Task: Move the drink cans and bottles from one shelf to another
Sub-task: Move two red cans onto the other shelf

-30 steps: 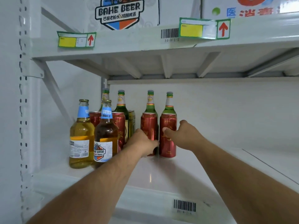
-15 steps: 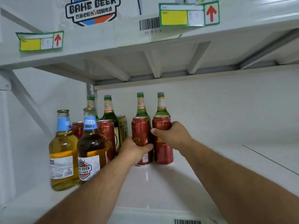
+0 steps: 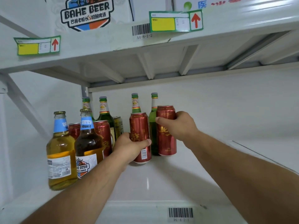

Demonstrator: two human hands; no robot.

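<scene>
Both hands clamp tall red aluminium cans: left hand point(image 3: 131, 147) mid-body on one point(image 3: 140, 137), right hand point(image 3: 178, 125) high on another point(image 3: 166, 131); thin, likely dentable walls.

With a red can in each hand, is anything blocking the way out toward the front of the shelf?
Nothing visible does. The left hand grips one red can, the right hand the other can. The shelf in front of both is bare to its edge. The clear bottles stand off to the left, the green bottles behind.
</scene>
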